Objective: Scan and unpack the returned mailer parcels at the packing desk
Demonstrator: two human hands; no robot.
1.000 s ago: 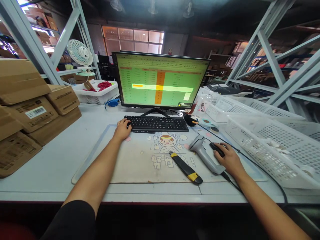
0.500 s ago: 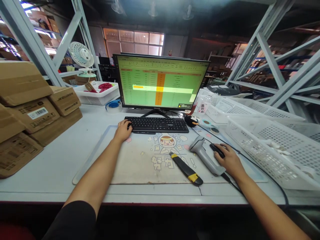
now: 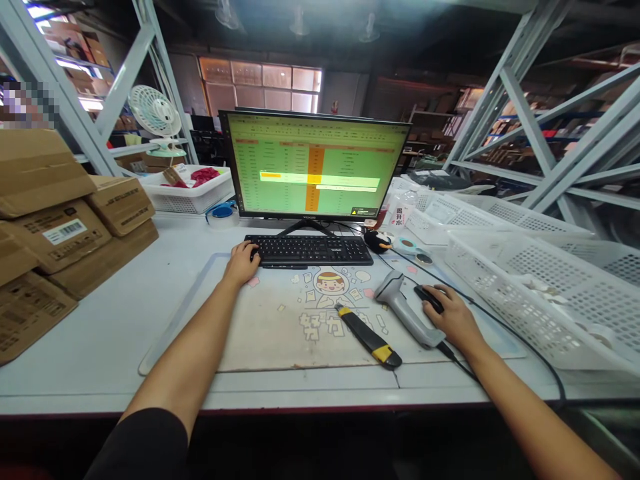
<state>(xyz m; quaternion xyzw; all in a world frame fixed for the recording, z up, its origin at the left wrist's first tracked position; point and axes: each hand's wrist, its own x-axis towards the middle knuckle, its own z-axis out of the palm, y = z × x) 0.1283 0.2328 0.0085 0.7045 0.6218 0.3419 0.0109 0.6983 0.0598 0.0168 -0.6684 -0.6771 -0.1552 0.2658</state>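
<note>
My left hand (image 3: 242, 262) rests on the left end of a black keyboard (image 3: 315, 249), its fingers lying over the keys and no object held. My right hand (image 3: 454, 316) is curled over a black computer mouse (image 3: 429, 299) on the pale desk mat (image 3: 260, 333). Just left of the mouse lies a grey barcode scanner (image 3: 407, 312), its cable running out under my right wrist. A black and yellow utility knife (image 3: 367, 335) lies slantwise between my hands. Behind the keyboard stands a monitor (image 3: 280, 200) showing a green spreadsheet with an orange column and one bright row.
Cardboard boxes (image 3: 65, 230) are stacked at the left. A white basket (image 3: 187, 195) with red items and a small fan (image 3: 156, 113) stand behind. White plastic baskets (image 3: 525, 327) line the right side. Tape rolls (image 3: 424, 259) and a black cable sit between baskets and keyboard.
On the monitor, a second pale strip now shows below the bright row. The whole view has shifted slightly; both hands stay on the keyboard and the mouse.
</note>
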